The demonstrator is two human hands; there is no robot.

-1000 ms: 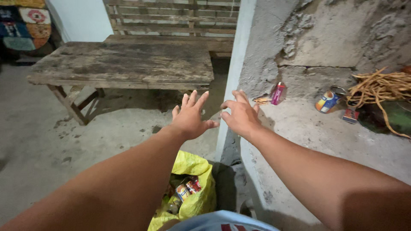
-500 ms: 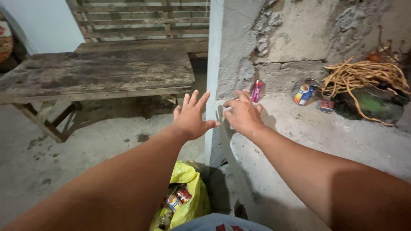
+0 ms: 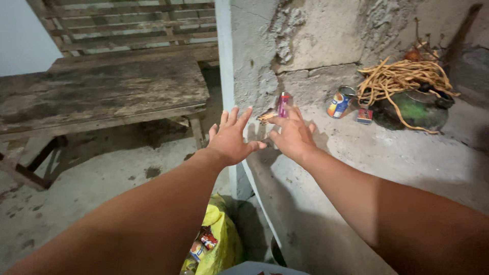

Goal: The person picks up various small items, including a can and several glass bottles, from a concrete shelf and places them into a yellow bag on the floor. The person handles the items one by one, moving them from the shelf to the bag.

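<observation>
- Pink lighter [image 3: 283, 104] stands upright on the grey concrete ledge [image 3: 387, 168], at the foot of the rough wall and just beyond the right hand [image 3: 291, 136].
- Wooden tabletop [image 3: 102, 91], weathered and dark, sits well off to the left on the floor below.
- Yellow bag [image 3: 224, 239] by the ledge's foot shows red and orange packets inside; its lower part is cut off.
- Coiled tan rope [image 3: 402, 76] lies over a green pot [image 3: 415, 109], hiding most of it.
- Left hand [image 3: 230, 140] is spread flat, fingers wide, holding nothing.
- Right hand's fingers are also open and empty; whether they touch the lighter is hard to tell.
- Small tin can [image 3: 340, 102], blue, orange and white label, stands near the rope.
- Small red box [image 3: 364, 116] lies beside it.
</observation>
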